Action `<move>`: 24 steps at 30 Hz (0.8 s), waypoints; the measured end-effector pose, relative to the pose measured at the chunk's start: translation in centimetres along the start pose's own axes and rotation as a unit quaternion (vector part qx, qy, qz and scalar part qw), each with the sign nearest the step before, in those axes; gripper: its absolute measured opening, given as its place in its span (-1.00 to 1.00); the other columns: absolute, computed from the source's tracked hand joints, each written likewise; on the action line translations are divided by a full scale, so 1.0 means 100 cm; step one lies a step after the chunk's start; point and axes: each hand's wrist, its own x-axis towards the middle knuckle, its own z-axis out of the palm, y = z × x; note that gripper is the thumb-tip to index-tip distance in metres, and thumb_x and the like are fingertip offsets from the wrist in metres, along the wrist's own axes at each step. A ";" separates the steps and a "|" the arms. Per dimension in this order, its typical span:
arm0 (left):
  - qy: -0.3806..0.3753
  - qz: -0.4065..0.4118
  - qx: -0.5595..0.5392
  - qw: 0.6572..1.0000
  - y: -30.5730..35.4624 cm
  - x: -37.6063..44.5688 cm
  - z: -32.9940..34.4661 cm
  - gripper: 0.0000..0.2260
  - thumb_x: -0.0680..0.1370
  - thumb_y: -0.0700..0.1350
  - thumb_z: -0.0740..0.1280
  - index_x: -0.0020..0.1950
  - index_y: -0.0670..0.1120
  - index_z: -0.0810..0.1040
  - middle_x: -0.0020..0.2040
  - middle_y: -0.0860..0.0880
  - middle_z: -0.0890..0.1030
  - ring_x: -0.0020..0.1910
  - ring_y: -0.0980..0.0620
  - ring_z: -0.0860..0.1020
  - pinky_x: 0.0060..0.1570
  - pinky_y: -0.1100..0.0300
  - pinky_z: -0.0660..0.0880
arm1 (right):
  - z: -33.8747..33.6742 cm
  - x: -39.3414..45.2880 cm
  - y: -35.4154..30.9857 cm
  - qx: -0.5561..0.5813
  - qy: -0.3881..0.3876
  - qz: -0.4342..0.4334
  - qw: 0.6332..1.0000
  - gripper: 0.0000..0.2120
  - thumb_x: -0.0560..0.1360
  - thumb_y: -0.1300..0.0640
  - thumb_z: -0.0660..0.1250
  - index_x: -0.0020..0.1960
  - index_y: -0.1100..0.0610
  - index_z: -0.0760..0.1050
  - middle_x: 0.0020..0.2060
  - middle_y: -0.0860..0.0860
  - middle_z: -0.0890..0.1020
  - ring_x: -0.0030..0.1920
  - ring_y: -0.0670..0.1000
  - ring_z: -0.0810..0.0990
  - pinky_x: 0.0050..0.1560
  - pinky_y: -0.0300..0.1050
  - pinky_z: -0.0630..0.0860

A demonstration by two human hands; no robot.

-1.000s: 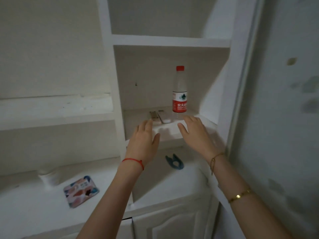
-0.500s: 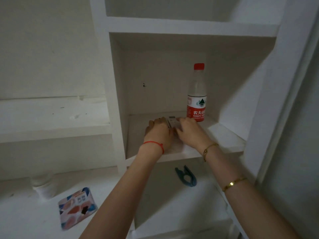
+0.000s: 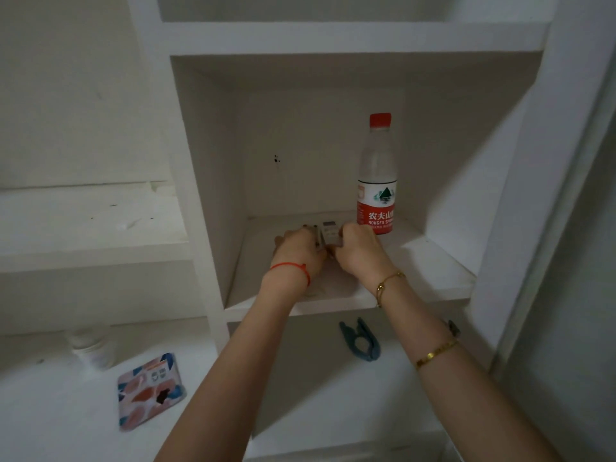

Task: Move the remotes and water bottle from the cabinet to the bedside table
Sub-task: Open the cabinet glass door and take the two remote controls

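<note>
Two slim pale remotes (image 3: 326, 235) were being gathered on the white cabinet shelf (image 3: 430, 261), deep in the open compartment.

They were gripped from the left by the left hand (image 3: 298, 250) and from the right by the right hand (image 3: 358, 253), both curled narrowly around them. The clear red-capped water bottle (image 3: 377, 181) stood upright just right of the right hand; it could be toppled if that hand were swung out carelessly. Compared with a second earlier, when both hands were spread open at the shelf's near edge, the remotes had been reached and enclosed.
</note>
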 end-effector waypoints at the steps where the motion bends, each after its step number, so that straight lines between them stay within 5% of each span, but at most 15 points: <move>1: -0.001 -0.004 -0.014 1.000 0.001 -0.001 -0.002 -0.73 0.54 -0.06 0.27 0.14 -0.19 0.56 0.12 -0.25 0.62 0.10 -0.25 0.57 0.03 0.09 0.48 | -0.002 0.000 0.000 0.010 -0.006 0.005 1.000 -0.85 0.50 0.26 0.37 0.05 0.28 0.55 -0.01 0.18 0.63 -0.04 0.17 0.61 -0.13 -0.05 0.56; 8: -0.003 -0.008 -0.021 1.000 -0.005 -0.012 -0.003 -0.70 0.52 0.01 0.31 0.13 -0.16 0.57 0.05 -0.27 0.62 0.09 -0.25 0.54 0.02 0.05 0.47 | -0.008 -0.005 -0.001 0.045 -0.061 0.018 0.997 -0.93 0.48 0.27 0.31 -0.12 0.28 0.49 -0.07 0.22 0.59 -0.11 0.12 0.51 -0.18 -0.15 0.40; 14: 0.064 -0.025 -0.056 0.996 0.002 -0.023 0.000 -0.73 0.59 -0.17 0.18 0.24 -0.18 0.51 0.14 -0.28 0.61 0.25 -0.28 0.45 0.06 0.07 0.44 | -0.015 -0.021 -0.003 0.111 -0.049 0.043 0.992 -0.76 0.53 0.26 0.27 -0.31 0.23 0.40 -0.31 0.12 0.50 -0.16 0.12 0.51 -0.34 -0.16 0.37; 18: 0.101 -0.078 -0.172 0.977 -0.001 -0.035 -0.001 -0.73 0.56 -0.17 0.22 0.20 -0.26 0.50 0.19 -0.29 0.57 0.19 -0.29 0.52 0.08 0.08 0.46 | -0.013 -0.032 0.007 0.268 -0.021 0.096 0.958 -0.77 0.52 0.25 0.28 0.08 0.39 0.53 -0.09 0.24 0.63 -0.09 0.19 0.63 -0.21 -0.11 0.47; 24: 0.126 -0.066 -0.375 0.916 -0.010 -0.063 0.004 -0.82 0.51 -0.23 0.31 0.09 -0.14 0.62 -0.06 -0.12 0.67 -0.07 -0.12 0.66 0.06 -0.12 0.61 | -0.019 -0.064 0.003 0.460 -0.027 0.131 0.878 -0.80 0.55 0.27 0.31 0.16 0.25 0.53 -0.19 0.03 0.66 -0.32 -0.05 0.66 -0.21 -0.17 0.60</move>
